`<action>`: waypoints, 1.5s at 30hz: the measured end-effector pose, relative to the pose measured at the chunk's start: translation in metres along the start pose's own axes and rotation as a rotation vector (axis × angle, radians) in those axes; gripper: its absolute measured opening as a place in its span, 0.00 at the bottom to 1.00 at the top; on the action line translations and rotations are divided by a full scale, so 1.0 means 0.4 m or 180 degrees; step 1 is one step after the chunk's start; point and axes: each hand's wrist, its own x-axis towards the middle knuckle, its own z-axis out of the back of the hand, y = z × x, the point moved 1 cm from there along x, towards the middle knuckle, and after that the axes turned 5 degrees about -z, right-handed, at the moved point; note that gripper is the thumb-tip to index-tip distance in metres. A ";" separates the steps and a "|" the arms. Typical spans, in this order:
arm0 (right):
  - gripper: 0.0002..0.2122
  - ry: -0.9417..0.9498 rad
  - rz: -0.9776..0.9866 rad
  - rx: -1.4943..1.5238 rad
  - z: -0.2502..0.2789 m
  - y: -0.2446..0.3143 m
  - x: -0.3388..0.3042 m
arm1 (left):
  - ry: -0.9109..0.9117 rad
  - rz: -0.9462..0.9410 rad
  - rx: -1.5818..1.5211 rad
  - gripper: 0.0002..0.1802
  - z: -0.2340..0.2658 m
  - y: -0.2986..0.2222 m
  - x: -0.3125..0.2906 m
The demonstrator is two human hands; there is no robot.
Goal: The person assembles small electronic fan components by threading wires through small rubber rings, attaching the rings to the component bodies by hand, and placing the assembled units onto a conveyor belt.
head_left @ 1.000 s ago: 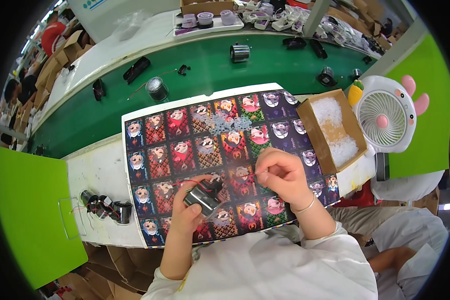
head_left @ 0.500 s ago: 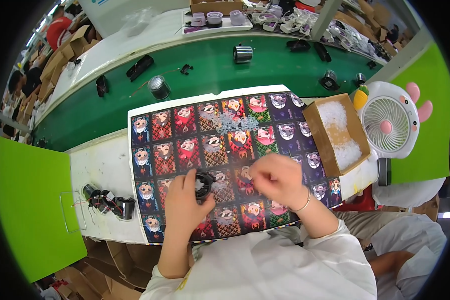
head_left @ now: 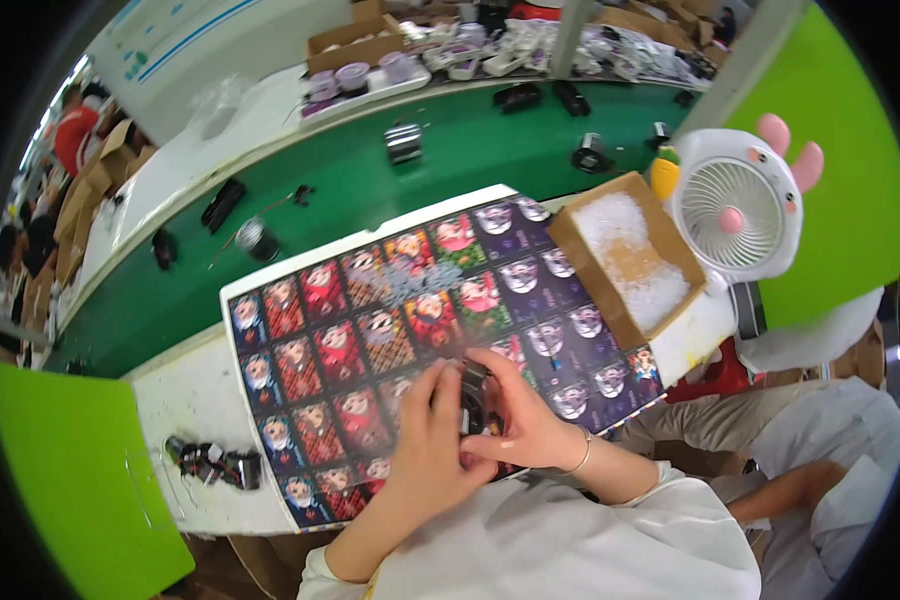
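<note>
Close to my body, over the printed mat (head_left: pixel 345 372), a black round plastic part (head_left: pixel 473 393) sits between my two hands. My left hand (head_left: pixel 432 432) wraps it from the left, fingers bent over its edge. From the other side my right hand (head_left: pixel 526 418) grips it, thumb low and fingers at the top. The fingers cover much of the part, and its detail is blurred. Farther up the mat lies a loose patch of small clear pieces (head_left: pixel 422 284). At the left, several black and silver cylinders with wires (head_left: pixel 215 462) rest on the white table.
A cardboard box (head_left: pixel 568 245) of small whitish pieces stands at the mat's right, beside a white rabbit-eared fan (head_left: pixel 732 210). Beyond runs a green conveyor belt (head_left: pixel 345 175) carrying a silver cylinder (head_left: pixel 403 143) and black parts. Green panels flank both sides. A co-worker's arm (head_left: pixel 790 492) shows at lower right.
My right hand has come in from the right and closed on the black part. My left hand has moved right with it. The whole view has shifted and tilted.
</note>
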 end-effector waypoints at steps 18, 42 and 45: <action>0.27 -0.6663 0.3203 -0.0785 0.853 0.125 -0.656 | -0.0537 0.0784 -0.1124 0.26 -0.029 0.095 -0.038; 0.18 -0.3457 0.0074 0.1263 1.479 -0.240 -0.659 | 0.0082 0.0836 -0.0018 0.23 0.034 0.078 0.108; 0.18 -0.3329 -0.0057 0.1044 1.495 -0.225 -0.624 | 0.0530 0.0522 0.0774 0.23 0.113 0.102 0.211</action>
